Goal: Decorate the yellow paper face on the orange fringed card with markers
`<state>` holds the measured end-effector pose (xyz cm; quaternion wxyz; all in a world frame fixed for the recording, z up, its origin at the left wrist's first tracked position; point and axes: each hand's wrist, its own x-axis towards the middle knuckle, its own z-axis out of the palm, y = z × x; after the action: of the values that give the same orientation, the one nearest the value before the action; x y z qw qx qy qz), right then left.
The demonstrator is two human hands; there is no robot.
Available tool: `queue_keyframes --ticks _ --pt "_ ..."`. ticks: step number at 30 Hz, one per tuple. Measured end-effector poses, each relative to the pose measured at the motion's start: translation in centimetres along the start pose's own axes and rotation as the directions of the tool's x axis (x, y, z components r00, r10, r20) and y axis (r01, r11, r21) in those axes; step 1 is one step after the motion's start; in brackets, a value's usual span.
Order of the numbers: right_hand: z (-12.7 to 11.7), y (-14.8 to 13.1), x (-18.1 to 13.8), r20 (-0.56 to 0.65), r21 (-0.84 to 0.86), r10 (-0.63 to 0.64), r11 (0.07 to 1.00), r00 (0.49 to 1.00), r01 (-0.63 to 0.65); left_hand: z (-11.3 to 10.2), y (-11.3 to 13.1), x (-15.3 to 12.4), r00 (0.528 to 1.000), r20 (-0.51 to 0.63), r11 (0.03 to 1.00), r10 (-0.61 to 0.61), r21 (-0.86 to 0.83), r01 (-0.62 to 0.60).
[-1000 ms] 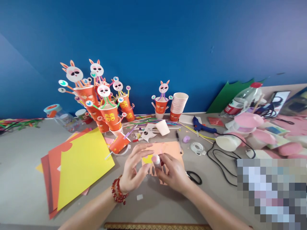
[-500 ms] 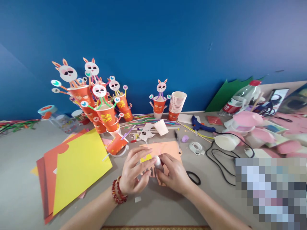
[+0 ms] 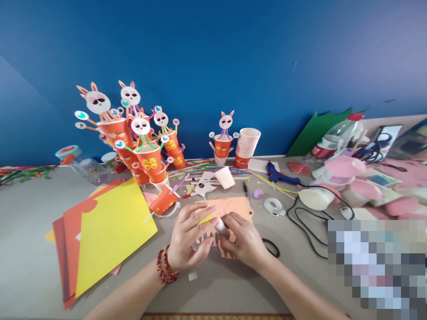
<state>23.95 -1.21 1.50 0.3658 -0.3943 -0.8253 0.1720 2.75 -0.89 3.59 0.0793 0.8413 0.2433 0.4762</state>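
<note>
My right hand [image 3: 245, 238] is wrapped round a short white glue stick [image 3: 221, 226], its pale end pointing up and left. Close to that end is my left hand [image 3: 190, 235], fingers spread and a fingertip at or near the tip of the stick; whether they touch I cannot tell. A red bead bracelet circles the left wrist. Beneath both hands lies a peach paper sheet [image 3: 238, 204], with a yellow scrap [image 3: 205, 219] and several small dark pointed pieces [image 3: 209, 239] partly covered by the fingers. A small white scrap [image 3: 192, 276] rests nearer me.
Rabbit-faced cups [image 3: 148, 158] stand at left behind coloured paper sheets [image 3: 113, 240]. A cup stack [image 3: 247, 146] stands by the blue wall. A blue glue gun [image 3: 283, 177], its black cord, a tape roll [image 3: 273, 206], black-handled scissors [image 3: 271, 248] and pink-and-white cups [image 3: 362, 191] lie to the right.
The view has shifted slightly, so things sit a little further right. My left fingers have moved slightly over the yellow scrap; the right hand keeps its hold on the glue stick.
</note>
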Motion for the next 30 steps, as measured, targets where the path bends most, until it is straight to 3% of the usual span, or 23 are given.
queue_keyframes --ticks 10,30 --pt "-0.14 0.18 0.21 -0.014 -0.023 0.057 0.998 0.998 -0.058 -0.24 -0.13 0.15 1.000 0.005 0.999 0.019 0.041 -0.019" --pt "0.03 0.28 0.08 -0.050 -0.056 0.040 0.998 0.998 -0.043 -0.38 -0.55 0.10 0.997 0.044 0.990 0.059 0.126 -0.064"
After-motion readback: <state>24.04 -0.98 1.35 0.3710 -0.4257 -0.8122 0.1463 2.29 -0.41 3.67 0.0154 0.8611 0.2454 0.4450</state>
